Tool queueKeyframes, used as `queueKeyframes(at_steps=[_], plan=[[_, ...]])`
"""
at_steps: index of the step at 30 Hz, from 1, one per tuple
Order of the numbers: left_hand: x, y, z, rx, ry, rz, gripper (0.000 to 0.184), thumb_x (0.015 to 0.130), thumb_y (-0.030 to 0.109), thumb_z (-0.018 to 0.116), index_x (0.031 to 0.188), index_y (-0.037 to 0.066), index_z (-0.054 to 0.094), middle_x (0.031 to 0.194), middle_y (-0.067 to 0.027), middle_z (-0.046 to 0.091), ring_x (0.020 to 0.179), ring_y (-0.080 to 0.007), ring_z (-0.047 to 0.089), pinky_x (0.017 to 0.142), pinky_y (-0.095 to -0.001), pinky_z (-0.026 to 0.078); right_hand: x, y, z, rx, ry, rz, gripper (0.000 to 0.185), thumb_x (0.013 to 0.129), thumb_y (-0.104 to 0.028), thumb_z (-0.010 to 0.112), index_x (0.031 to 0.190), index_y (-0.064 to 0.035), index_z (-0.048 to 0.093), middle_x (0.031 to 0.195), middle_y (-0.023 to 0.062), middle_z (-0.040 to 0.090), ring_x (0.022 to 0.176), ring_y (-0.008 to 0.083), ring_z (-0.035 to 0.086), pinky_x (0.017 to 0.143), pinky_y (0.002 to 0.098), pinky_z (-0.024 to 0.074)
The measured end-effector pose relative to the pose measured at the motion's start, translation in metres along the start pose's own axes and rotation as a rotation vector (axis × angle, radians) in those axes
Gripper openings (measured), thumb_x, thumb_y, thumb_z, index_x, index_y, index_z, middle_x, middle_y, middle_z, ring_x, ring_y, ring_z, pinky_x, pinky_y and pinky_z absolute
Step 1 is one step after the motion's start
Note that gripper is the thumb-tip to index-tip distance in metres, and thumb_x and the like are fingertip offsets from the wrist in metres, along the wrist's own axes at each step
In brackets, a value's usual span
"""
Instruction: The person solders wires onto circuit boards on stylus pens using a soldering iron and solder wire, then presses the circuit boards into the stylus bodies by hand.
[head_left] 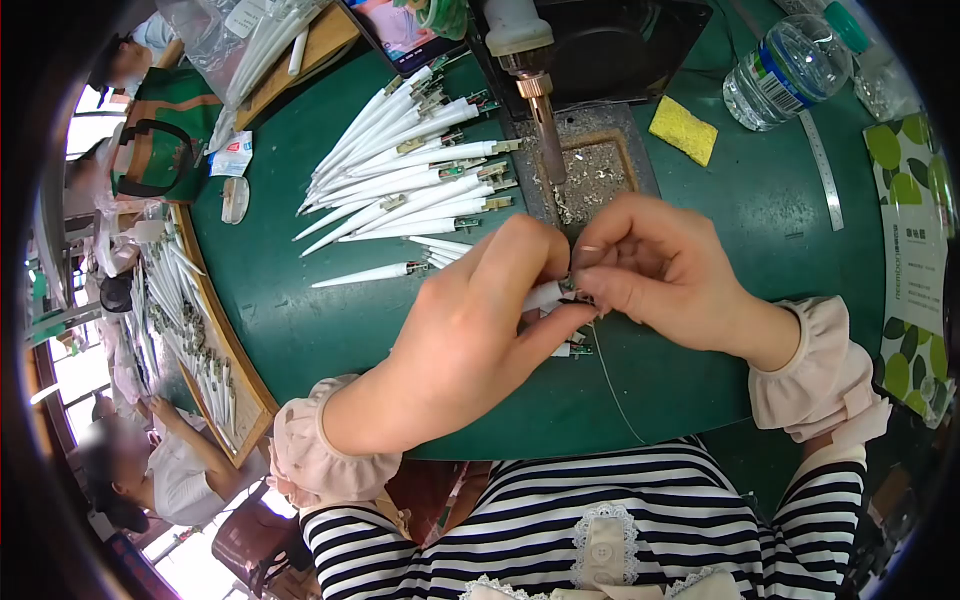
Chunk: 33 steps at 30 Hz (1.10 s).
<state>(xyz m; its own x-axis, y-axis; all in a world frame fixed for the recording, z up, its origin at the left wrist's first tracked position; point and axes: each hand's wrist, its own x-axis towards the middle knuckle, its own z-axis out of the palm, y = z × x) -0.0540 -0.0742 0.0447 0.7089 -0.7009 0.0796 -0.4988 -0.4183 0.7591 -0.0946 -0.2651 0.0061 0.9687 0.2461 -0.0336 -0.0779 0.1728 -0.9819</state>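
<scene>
My left hand (450,325) is closed around a white pen-shaped stylus (541,297), whose end with small electronic parts points toward my right hand. My right hand (680,285) pinches at that end, with thumb and forefinger together. A thin wire (612,385) runs down from between the fingertips toward my lap; the exact grip on it is partly hidden. Just beyond the hands, a soldering iron (545,125) points tip-down over a metal tray (640,165) with solder scraps. Many similar white styluses (400,170) with exposed circuit boards lie to the left, one (365,275) apart from the pile.
On the green table (290,340) lie a yellow sponge (684,130), a water bottle (785,75), a steel ruler (822,170) and a phone (405,30). A wooden tray (258,400) of styluses is at the left. Co-workers (190,470) sit beyond it.
</scene>
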Motion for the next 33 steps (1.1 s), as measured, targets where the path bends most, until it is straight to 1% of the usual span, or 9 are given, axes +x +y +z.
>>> queueKeyframes(at_steps=[5, 11, 16, 19, 22, 25, 28, 31, 33], plan=[[0.001, -0.014, -0.007, -0.337, -0.183, -0.240, 0.025, 0.079, -0.001, 0.067, 0.099, -0.001, 0.052, 0.087, -0.0020, 0.056, 0.078, -0.0075, 0.054, 0.069, -0.0210, 0.046, 0.001, 0.003, -0.003, 0.048, -0.014, -0.017, 0.012, 0.085, -0.004, 0.062, 0.095, 0.0000, 0.056, 0.085, 0.0016, 0.058, 0.073, 0.0044, 0.054, 0.062, 0.0181, 0.0462], [0.004, -0.014, -0.008, -0.688, -0.206, -0.394, 0.019, 0.083, -0.002, 0.062, 0.099, -0.001, 0.053, 0.088, -0.0008, 0.055, 0.074, -0.0039, 0.051, 0.061, -0.0171, 0.041, 0.001, 0.008, -0.005, 0.018, -0.016, -0.094, 0.017, 0.083, 0.000, 0.061, 0.099, 0.0004, 0.056, 0.091, 0.0026, 0.057, 0.078, 0.0040, 0.053, 0.061, 0.0173, 0.0451], [0.006, -0.014, -0.007, -0.714, -0.187, -0.403, 0.017, 0.084, 0.000, 0.061, 0.098, 0.000, 0.053, 0.084, -0.0008, 0.054, 0.068, -0.0029, 0.050, 0.055, -0.0166, 0.039, 0.003, 0.011, -0.006, -0.092, -0.007, -0.174, 0.021, 0.080, 0.001, 0.063, 0.100, -0.0002, 0.057, 0.089, 0.0035, 0.057, 0.074, 0.0046, 0.053, 0.056, 0.0178, 0.0432], [0.006, -0.016, -0.008, -0.780, -0.200, -0.419, 0.015, 0.085, 0.002, 0.061, 0.098, 0.000, 0.052, 0.081, -0.0009, 0.055, 0.062, -0.0037, 0.050, 0.051, -0.0171, 0.039, -0.001, 0.006, -0.005, -0.336, 0.001, -0.231, 0.027, 0.077, 0.005, 0.064, 0.102, 0.0013, 0.053, 0.095, 0.0091, 0.054, 0.075, 0.0105, 0.053, 0.060, 0.0224, 0.0456], [0.007, -0.017, -0.009, -0.813, -0.209, -0.472, 0.015, 0.086, 0.004, 0.062, 0.097, 0.000, 0.052, 0.078, -0.0009, 0.055, 0.058, -0.0047, 0.050, 0.049, -0.0173, 0.038, -0.001, 0.006, -0.006, -0.647, 0.057, -0.495, 0.028, 0.072, 0.007, 0.067, 0.098, 0.0004, 0.056, 0.089, 0.0098, 0.056, 0.070, 0.0122, 0.054, 0.057, 0.0230, 0.0451], [0.008, -0.017, -0.010, -0.830, -0.229, -0.502, 0.015, 0.087, 0.006, 0.061, 0.097, 0.000, 0.052, 0.077, -0.0010, 0.055, 0.057, -0.0052, 0.051, 0.048, -0.0173, 0.038, 0.005, 0.006, 0.000, -0.750, 0.182, -0.667, 0.027, 0.064, 0.007, 0.069, 0.087, -0.0035, 0.062, 0.078, 0.0074, 0.057, 0.063, 0.0183, 0.057, 0.051, 0.0267, 0.0450], [0.008, -0.017, -0.009, -0.847, -0.238, -0.502, 0.015, 0.088, 0.007, 0.061, 0.097, 0.000, 0.052, 0.078, -0.0015, 0.055, 0.058, -0.0056, 0.051, 0.048, -0.0174, 0.039, 0.008, 0.011, -0.003, -0.795, 0.164, -0.763, 0.027, 0.062, 0.007, 0.070, 0.085, -0.0034, 0.062, 0.078, 0.0086, 0.058, 0.065, 0.0218, 0.058, 0.053, 0.0289, 0.0469], [0.008, -0.018, -0.009, -0.856, -0.221, -0.511, 0.014, 0.088, 0.007, 0.061, 0.097, 0.000, 0.052, 0.079, -0.0023, 0.056, 0.060, -0.0060, 0.052, 0.048, -0.0179, 0.040, 0.008, 0.012, -0.006, -0.816, 0.110, -0.804, 0.026, 0.065, 0.010, 0.068, 0.088, -0.0005, 0.060, 0.082, 0.0106, 0.057, 0.064, 0.0151, 0.054, 0.051, 0.0239, 0.0427], [0.008, -0.019, -0.007, -0.877, -0.199, -0.509, 0.014, 0.088, 0.007, 0.060, 0.097, 0.000, 0.052, 0.080, -0.0025, 0.055, 0.061, -0.0063, 0.052, 0.049, -0.0182, 0.041, 0.005, 0.010, -0.002, -0.796, 0.139, -0.723, 0.027, 0.062, 0.008, 0.069, 0.085, -0.0025, 0.061, 0.080, 0.0094, 0.058, 0.064, 0.0193, 0.057, 0.052, 0.0273, 0.0455]])
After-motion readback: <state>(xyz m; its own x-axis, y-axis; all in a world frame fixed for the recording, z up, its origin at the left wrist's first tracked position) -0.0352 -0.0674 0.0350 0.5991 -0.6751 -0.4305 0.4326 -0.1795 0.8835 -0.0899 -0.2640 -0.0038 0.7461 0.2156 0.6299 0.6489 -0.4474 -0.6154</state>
